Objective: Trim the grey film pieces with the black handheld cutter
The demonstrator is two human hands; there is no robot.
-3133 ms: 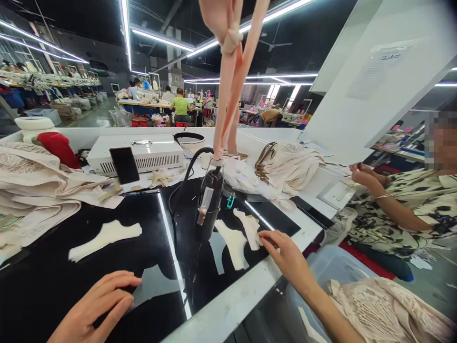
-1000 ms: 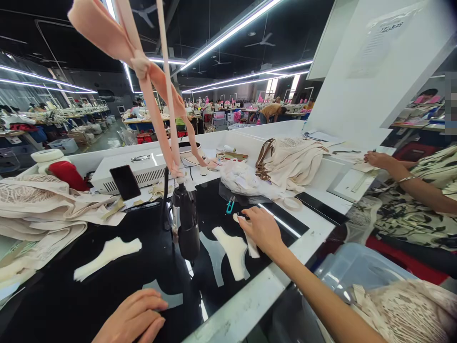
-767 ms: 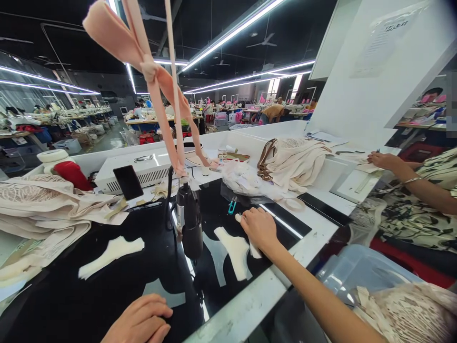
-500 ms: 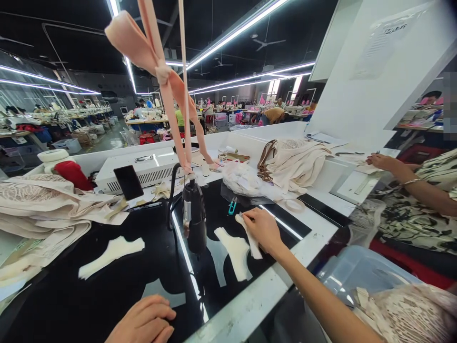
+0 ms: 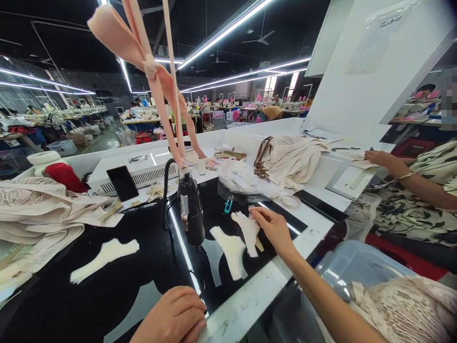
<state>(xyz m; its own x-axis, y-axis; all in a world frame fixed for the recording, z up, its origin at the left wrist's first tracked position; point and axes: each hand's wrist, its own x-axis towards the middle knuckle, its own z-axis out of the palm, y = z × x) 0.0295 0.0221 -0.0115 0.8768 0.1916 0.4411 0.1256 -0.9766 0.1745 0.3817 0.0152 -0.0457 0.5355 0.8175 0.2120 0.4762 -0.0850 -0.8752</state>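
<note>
My right hand point(image 5: 273, 228) pinches something small and pale at the upper edge of a cream cut piece point(image 5: 246, 232) on the black glossy tabletop point(image 5: 107, 295). My left hand point(image 5: 173, 314) rests near the front edge, over part of a translucent grey template point(image 5: 134, 312); its fingers are bent together, and whatever is beneath them is hidden. Between the hands, another cream piece point(image 5: 230, 252) overlaps a second grey template point(image 5: 213, 259). A third cream piece point(image 5: 103, 257) lies at the left. Behind my left hand, a black handheld tool point(image 5: 193, 209) hangs from pink fabric strips point(image 5: 162, 105).
Teal snips point(image 5: 228, 206) lie near a plastic bag point(image 5: 237, 176). A phone point(image 5: 122, 183) leans on a white box point(image 5: 100, 171). Beige fabric piles sit at the left point(image 5: 43, 205) and back right point(image 5: 293, 157). A person's hand point(image 5: 380, 158) works at the right.
My right hand has moved slightly right, and the cream piece beside it shows more of its surface. My left hand has shifted right, uncovering more of the grey template.
</note>
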